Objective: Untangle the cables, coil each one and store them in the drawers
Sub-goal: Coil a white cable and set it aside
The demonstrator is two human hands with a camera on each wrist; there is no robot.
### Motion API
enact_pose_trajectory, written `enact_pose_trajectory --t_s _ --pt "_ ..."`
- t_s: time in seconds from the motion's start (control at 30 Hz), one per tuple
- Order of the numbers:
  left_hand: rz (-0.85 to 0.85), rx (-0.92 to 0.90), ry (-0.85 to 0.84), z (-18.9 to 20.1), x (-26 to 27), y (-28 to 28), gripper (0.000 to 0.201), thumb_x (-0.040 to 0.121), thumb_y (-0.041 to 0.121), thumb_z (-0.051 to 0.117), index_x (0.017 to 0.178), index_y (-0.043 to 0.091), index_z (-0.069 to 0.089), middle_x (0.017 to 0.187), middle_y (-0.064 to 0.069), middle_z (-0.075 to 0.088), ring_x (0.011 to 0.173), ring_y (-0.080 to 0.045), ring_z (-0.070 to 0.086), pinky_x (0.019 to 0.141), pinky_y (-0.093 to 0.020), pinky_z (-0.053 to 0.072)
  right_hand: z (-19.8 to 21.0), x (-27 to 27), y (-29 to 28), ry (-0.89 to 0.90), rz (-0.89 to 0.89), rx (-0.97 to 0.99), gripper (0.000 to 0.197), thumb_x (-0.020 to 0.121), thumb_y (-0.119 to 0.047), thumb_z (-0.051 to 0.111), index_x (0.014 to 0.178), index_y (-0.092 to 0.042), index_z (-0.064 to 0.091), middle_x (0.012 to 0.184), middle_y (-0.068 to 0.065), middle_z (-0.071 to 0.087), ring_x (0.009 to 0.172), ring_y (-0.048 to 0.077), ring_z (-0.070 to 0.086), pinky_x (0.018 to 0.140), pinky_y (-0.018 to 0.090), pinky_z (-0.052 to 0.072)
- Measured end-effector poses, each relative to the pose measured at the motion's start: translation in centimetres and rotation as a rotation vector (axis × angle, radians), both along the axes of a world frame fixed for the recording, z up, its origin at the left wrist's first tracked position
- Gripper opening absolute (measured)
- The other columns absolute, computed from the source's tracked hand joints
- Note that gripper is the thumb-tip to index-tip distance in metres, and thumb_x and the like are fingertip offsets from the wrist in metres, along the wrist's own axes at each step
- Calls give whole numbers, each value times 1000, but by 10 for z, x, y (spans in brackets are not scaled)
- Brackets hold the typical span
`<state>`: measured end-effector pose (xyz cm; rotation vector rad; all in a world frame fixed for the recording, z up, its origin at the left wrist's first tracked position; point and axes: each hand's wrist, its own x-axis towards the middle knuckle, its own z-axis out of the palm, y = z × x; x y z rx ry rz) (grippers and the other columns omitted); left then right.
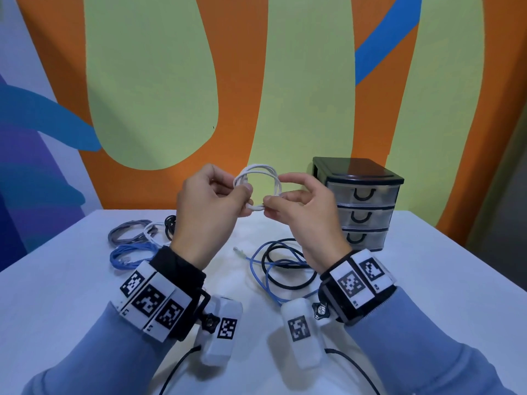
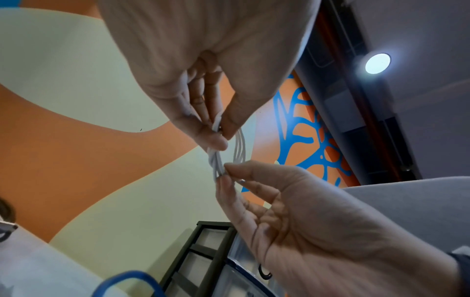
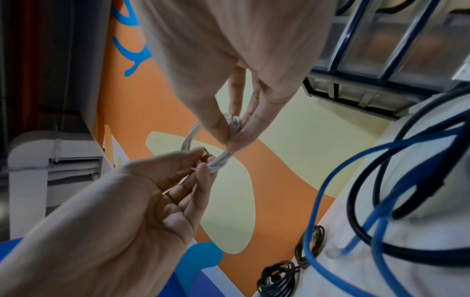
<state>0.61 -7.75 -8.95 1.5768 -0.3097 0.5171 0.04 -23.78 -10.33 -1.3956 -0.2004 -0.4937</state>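
On the white table (image 1: 427, 295), nearest, a loose blue cable (image 1: 258, 276) and black cable (image 1: 288, 277) lie crossed. Above them the left hand (image 1: 208, 212) and right hand (image 1: 305, 218) each pinch the coiled white cable (image 1: 258, 183) — held in the air. Left: blue coil (image 1: 129, 255), grey coil (image 1: 128, 233). Right, farther: the drawer unit (image 1: 359, 203), all drawers closed, before an orange-and-green wall (image 1: 159, 81).
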Motion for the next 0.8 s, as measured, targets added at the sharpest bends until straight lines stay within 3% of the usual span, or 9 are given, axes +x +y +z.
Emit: enact_pose_trajectory --t_s 0.1,0.17,0.3,0.43,0.5,0.6,0.7,0.8 --pt "29 1 -4 1 0 2 20 92 11 79 90 2 61 76 -17 75 67 -27 77 80 -58 64 0 -3 4 -40 -58 -89 32 85 2 79 106 -15 62 85 19 67 71 28 78 84 51 64" --pt "13 -16 -6 3 -1 2 15 93 6 77 93 7 62 76 -16 73 67 -27 77 79 -63 63 2 -7 4 -82 -85 -171 29 87 -3 79 103 -19 61 84 11 67 73 27 78 84 54 63" --pt "-16 -27 3 6 -5 2 24 94 0 69 107 21 64 75 -9 72 68 -25 78 78 -77 55 8 -14 4 -195 -180 -293 28 89 -6 75 103 -24 57 82 6 64 69 23 77 73 46 62" --pt "-22 -13 -36 7 -7 0 32 94 -3 65 113 22 71 72 -11 70 67 -23 75 82 -58 65 7 -12 4 -182 -222 -331 13 89 -5 72 90 -18 75 82 3 70 69 25 76 73 49 62" --pt "-39 -29 -32 7 -6 1 29 95 -3 66 110 21 74 72 -14 69 72 -24 76 81 -57 65 6 -9 2 -138 -229 -322 8 88 -11 78 89 -18 80 80 -1 76 71 22 77 75 47 63" --pt "-59 -54 -16 5 -3 3 13 99 5 70 107 15 71 77 -22 69 73 -24 75 81 -58 65 6 -8 -2 -93 -222 -336 14 81 -26 89 78 -20 77 70 1 77 69 26 76 73 46 61" --pt "-49 14 -32 2 -2 5 11 100 24 75 104 17 68 72 -15 69 72 -30 78 76 -64 63 4 -6 -4 -52 -173 -326 22 77 -26 93 74 -16 73 69 6 76 71 31 76 76 51 61" --pt "-61 12 -27 1 -1 4 14 100 25 75 102 14 66 70 -15 68 73 -30 76 68 -46 66 3 -6 -4 -28 -125 -275 21 78 -13 89 75 -7 70 69 6 76 72 29 78 84 55 60"
